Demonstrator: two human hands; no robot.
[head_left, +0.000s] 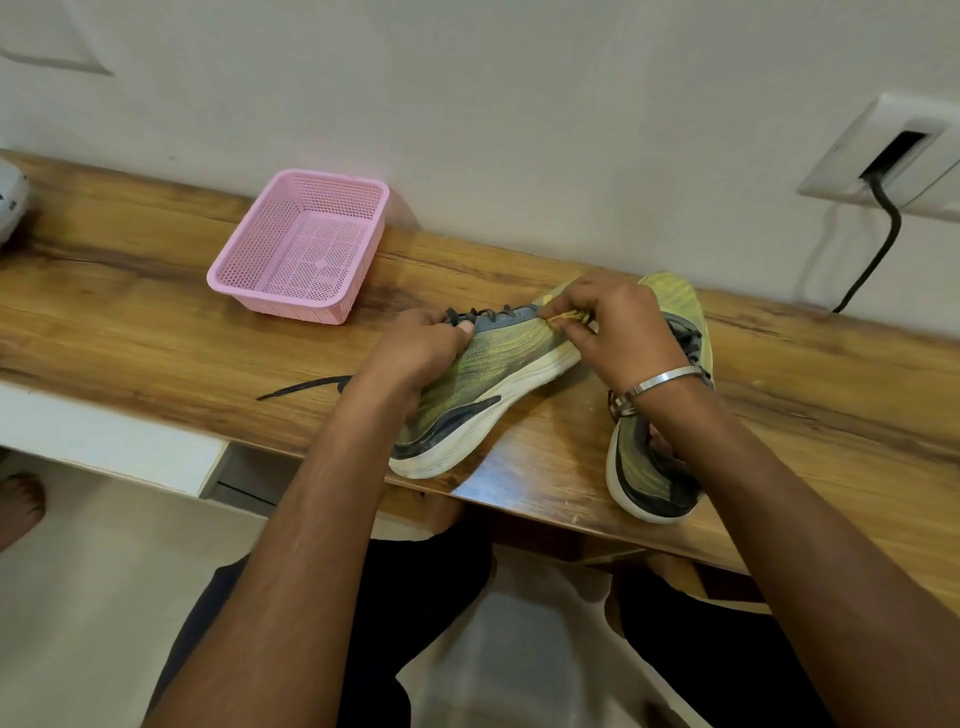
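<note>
wooden desk (130, 312) bears pink basket (291, 307) showing bare mesh; left hand (415, 348) grips shoe (498, 364), right hand (618, 322) pinches perhaps yellow lace (569, 315).

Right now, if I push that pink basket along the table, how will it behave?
Probably light: the pink basket is thin perforated plastic with nothing in it. It would likely slide easily on the glossy wooden table. Its wide, flat base makes tipping unlikely.
</note>
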